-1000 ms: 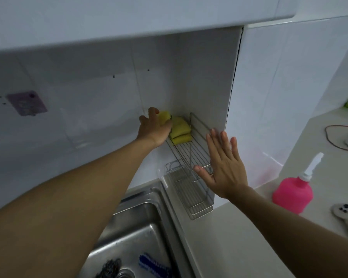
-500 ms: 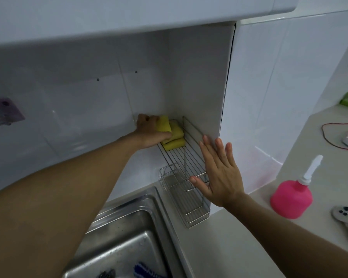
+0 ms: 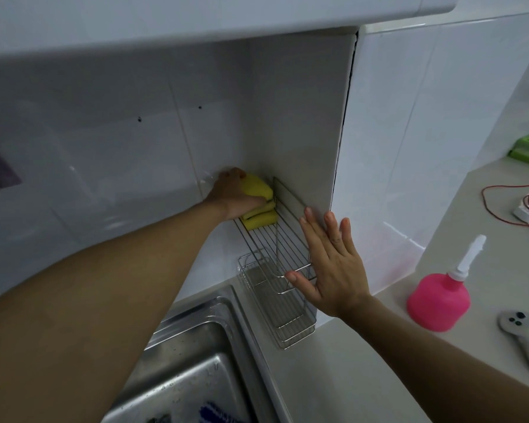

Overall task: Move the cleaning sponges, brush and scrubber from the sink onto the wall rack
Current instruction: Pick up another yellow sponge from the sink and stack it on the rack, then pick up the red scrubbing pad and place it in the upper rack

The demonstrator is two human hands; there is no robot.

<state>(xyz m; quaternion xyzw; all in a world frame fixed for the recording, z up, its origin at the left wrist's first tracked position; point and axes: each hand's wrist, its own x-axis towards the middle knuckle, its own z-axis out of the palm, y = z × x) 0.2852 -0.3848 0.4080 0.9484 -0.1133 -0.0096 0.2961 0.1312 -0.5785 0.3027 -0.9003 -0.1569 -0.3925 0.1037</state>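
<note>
Sponges [image 3: 258,206] now pressed lower onto rack [image 3: 275,239] by left hand [image 3: 231,196], grip closed over top one; right hand [image 3: 327,267] flat, holding nothing; brush [image 3: 217,415], probably, left in sink [image 3: 196,346].

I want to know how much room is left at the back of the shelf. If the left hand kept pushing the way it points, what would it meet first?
Most likely the corner wall right behind the yellow sponges, which the left hand is already holding.

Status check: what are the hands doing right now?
Left hand pressing yellow sponges onto wall rack. Right hand open, flat beside rack. Brush in sink.
</note>
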